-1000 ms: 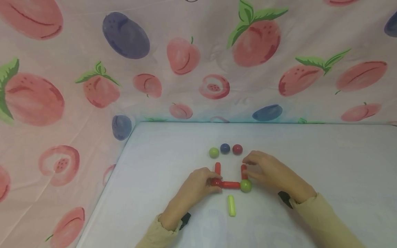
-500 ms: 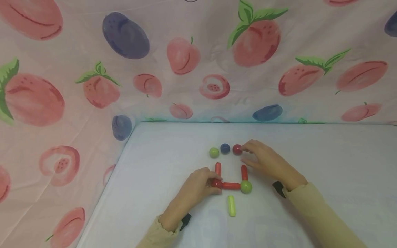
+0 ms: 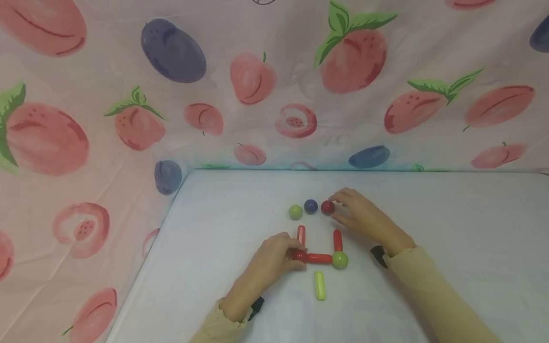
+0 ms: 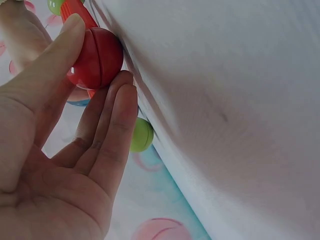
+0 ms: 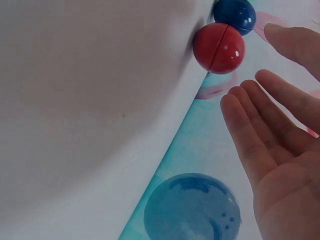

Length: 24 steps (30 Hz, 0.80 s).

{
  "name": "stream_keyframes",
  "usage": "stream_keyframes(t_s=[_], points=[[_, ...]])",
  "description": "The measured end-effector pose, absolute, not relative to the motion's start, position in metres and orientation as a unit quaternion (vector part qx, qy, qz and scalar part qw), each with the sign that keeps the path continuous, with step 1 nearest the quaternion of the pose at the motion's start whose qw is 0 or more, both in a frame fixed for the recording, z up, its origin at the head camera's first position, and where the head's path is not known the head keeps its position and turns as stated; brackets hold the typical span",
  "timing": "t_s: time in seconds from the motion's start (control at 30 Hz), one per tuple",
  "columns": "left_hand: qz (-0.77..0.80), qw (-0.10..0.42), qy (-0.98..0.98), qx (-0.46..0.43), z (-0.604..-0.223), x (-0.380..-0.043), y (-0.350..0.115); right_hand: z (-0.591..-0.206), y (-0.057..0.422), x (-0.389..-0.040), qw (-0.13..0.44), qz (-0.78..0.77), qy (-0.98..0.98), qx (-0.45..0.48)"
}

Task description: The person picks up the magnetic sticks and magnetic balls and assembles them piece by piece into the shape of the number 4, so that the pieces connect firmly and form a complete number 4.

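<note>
My left hand (image 3: 274, 257) pinches a red ball (image 4: 102, 57) between thumb and fingers at the left corner of a joined shape on the table. From that ball one red rod (image 3: 301, 234) points away, and another red rod (image 3: 319, 258) runs right to a green ball (image 3: 340, 260). A third red rod (image 3: 338, 240) points away from the green ball. My right hand (image 3: 364, 216) is spread beside a loose red ball (image 3: 328, 207), thumb and fingers on either side. In the right wrist view a gap shows between that ball (image 5: 219, 48) and the fingertips (image 5: 232, 100).
Left of the loose red ball sit a blue ball (image 3: 310, 206) and another green ball (image 3: 295, 212). A yellow-green rod (image 3: 320, 286) lies nearer on the white table (image 3: 472, 228). A fruit-patterned cloth (image 3: 257, 105) hangs behind and at the left.
My right hand has left the right-hand red rod and moved away from me to the loose red ball. My left hand has stayed in place on its ball.
</note>
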<state>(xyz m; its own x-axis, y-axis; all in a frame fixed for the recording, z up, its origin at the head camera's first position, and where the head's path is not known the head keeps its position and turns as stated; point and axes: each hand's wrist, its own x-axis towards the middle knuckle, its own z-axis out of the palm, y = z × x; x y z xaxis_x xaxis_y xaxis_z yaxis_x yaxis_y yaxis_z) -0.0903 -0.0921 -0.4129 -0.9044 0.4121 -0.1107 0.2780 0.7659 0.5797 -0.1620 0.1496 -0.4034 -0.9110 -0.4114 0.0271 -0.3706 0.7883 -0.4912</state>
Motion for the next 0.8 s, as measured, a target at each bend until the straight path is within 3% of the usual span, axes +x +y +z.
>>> stream_keyframes(t_s=[0.8], points=[[0.287, 0.109, 0.935, 0.179, -0.4119, -0.0874, -0.0910, -0.4123, 0.1410, -0.1688, 0.056, -0.254, 0.945, -0.198]])
